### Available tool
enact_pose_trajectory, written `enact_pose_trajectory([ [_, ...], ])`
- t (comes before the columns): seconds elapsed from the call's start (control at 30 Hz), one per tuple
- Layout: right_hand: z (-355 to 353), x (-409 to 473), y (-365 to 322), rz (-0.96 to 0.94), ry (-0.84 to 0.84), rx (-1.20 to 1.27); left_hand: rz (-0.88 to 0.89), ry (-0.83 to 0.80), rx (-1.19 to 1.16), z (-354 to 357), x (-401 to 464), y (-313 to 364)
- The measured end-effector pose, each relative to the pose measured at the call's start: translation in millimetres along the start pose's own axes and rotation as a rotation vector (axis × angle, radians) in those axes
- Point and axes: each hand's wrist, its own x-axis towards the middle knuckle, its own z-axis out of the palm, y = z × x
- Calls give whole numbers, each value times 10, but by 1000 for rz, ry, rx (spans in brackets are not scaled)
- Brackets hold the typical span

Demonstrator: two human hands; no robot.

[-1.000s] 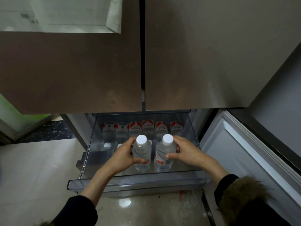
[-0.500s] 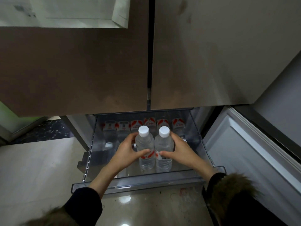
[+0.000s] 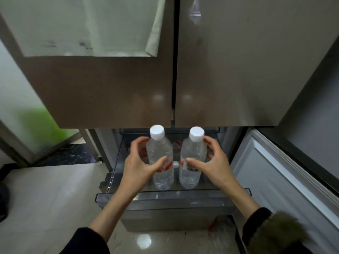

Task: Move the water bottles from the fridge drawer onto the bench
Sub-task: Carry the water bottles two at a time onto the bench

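Both bottles (image 3: 161, 158) higher than before.

From my feed the scene is dim and soft, with ceiling-light glare on the glossy floor (image 3: 144, 241) and fridge doors (image 3: 238, 70), motion blur at left, wide-angle bending at edges.
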Motion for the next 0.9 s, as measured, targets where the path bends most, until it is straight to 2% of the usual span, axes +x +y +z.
enact_pose_trajectory([
  [0.17, -18, -181, -675, -169, -1, 300, 27, 312, -213, -361, -286, 619],
  [0.3, 199, -401, -1051, -236, -144, 365, 3, 467, -266, -721, -645, 846],
  [0.57, 1287, -1196, -1481, -333, -541, 271, -79, 701, -38, -1673, -1914, 684],
  [0.77, 2379, -1966, -1950, -426, -742, 252, -141, 924, 52, -2644, -2919, 526],
  [0.9, 3216, -2548, -2295, -469, -849, 267, -214, 989, 152, -3395, -3712, 386],
])
